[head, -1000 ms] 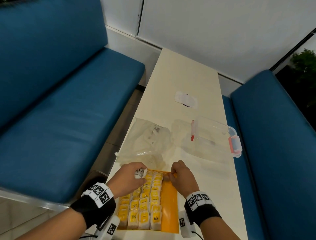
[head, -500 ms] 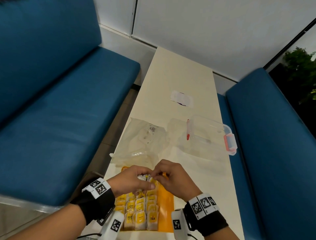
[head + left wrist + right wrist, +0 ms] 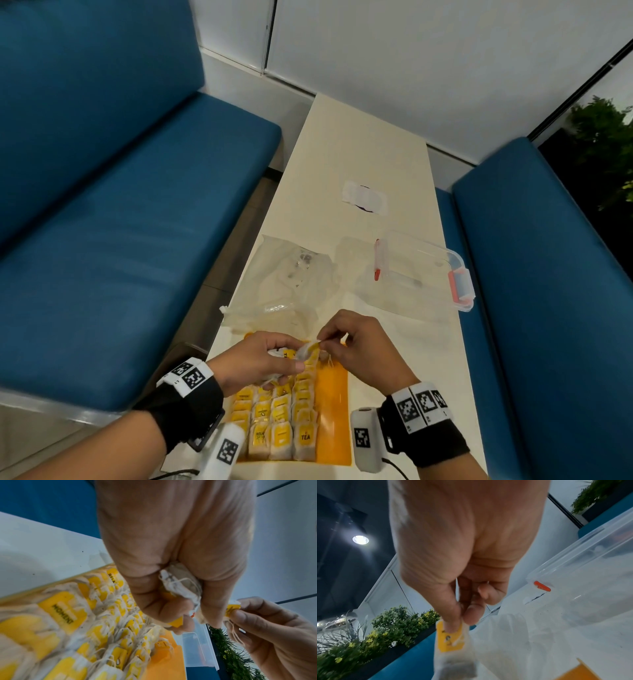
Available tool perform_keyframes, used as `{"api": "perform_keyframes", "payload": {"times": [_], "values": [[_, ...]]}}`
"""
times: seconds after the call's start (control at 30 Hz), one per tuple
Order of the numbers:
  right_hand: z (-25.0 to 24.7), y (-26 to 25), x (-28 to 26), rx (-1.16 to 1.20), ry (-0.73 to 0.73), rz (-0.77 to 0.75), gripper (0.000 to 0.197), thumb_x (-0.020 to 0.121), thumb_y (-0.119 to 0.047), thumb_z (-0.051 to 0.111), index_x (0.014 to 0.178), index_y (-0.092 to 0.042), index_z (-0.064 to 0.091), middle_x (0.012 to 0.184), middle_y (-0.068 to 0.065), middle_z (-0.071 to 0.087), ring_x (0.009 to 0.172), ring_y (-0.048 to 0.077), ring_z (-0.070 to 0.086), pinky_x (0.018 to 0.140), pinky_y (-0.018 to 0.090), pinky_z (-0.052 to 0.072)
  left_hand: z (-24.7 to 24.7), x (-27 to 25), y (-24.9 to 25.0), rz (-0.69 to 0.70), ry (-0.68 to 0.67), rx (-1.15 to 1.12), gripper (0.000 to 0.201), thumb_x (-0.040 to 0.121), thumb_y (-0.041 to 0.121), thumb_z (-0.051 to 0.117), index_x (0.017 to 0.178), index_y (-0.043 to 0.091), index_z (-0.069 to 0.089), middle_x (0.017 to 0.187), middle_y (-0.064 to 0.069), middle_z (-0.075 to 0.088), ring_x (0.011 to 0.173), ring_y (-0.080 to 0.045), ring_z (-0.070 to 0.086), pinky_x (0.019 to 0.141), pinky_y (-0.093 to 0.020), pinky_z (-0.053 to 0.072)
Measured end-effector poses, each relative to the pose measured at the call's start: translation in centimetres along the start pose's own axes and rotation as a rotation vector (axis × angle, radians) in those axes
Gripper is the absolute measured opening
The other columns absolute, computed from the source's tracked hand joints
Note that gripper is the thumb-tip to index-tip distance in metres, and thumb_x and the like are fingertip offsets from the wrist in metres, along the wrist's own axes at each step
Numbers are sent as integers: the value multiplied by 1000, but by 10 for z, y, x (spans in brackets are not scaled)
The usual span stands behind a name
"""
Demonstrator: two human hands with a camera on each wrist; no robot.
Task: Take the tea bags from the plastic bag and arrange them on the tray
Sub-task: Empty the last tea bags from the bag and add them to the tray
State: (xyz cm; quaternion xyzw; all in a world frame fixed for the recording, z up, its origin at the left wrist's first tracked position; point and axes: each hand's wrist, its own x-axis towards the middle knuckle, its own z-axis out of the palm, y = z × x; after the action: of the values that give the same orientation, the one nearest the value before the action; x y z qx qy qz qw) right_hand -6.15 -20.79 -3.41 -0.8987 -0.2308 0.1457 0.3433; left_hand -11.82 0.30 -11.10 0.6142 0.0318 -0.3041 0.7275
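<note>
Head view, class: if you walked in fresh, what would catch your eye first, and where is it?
The orange tray at the near end of the pale table, packed with rows of yellow-tagged tea bags. Just above it the left hand grips a bunch of bags while the right hand pinches one tea bag. Beyond lie a crumpled plastic bag and a clear box.

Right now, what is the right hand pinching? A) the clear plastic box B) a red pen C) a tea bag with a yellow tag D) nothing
C: the right hand pinches a white paper tea bag with a yellow tag between thumb and fingers, above the flat orange tray; the clear plastic box with red clips sits apart on the table.
</note>
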Motion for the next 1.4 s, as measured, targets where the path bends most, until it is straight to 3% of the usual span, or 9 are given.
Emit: {"api": "perform_keyframes", "payload": {"times": [0.1,0.23,0.53,0.7,0.83,0.97,1.23,1.3,1.4], "values": [[-5,2,-1,-85,29,41,16,84,-7,73,86,-23,74,87,-11,66,81,7,62,69,11,44,-5,1,-5,-17,57,54,31,86,27,82,116,31,74,90,-16,73,73,-19,62,57,-28,45],[-7,9,-6,-263,2,121,13,89,-15,67,93,-24,74,90,-13,63,79,6,58,74,20,49,-7,3,-5,-23,144,100,43,86,25,82,125,33,66,111,-7,74,70,-12,66,58,-30,48],[17,31,-14,-570,-394,233,23,83,-15,59,95,-24,75,98,-3,73,91,18,67,76,31,55,-11,5,-10,-37,229,145,58,86,23,81,139,27,56,120,-5,69,67,-11,67,60,-33,53],[34,42,-7,-663,-333,245,14,85,-30,63,94,-23,70,101,-2,66,92,23,65,75,32,51,-10,6,-7,-66,230,194,62,87,24,81,142,24,52,122,-3,67,67,-11,67,63,-35,56],[43,51,-6,-666,-198,238,22,95,-27,52,105,-29,72,104,0,54,91,24,63,70,32,49,-11,6,-5,-86,223,214,61,87,25,80,142,21,54,120,-5,68,71,-15,70,67,-39,59],[49,56,-3,-655,-89,256,23,96,-29,52,106,-21,71,110,-1,49,92,21,61,70,32,50,-12,7,-4,-97,221,219,60,87,26,80,141,22,55,119,2,65,79,-22,75,77,-47,61],[47,63,2,-556,2,349,19,95,-30,58,102,-19,73,108,-2,48,87,19,61,71,28,50,-13,7,-3,-97,206,247,58,86,34,81,138,30,57,128,8,62,104,-14,71,90,-38,61],[47,64,2,-537,5,356,19,95,-30,58,102,-19,72,108,-3,48,86,18,62,70,25,48,-15,8,-4,-98,190,212,58,84,39,81,137,31,59,131,6,62,103,-10,69,84,-30,60],[46,64,2,-513,14,367,16,94,-31,60,99,-19,70,105,-4,46,84,18,62,68,26,49,-12,6,-3,-128,110,-55,53,84,42,81,131,28,63,120,-5,71,87,-17,69,64,-29,53]]}}
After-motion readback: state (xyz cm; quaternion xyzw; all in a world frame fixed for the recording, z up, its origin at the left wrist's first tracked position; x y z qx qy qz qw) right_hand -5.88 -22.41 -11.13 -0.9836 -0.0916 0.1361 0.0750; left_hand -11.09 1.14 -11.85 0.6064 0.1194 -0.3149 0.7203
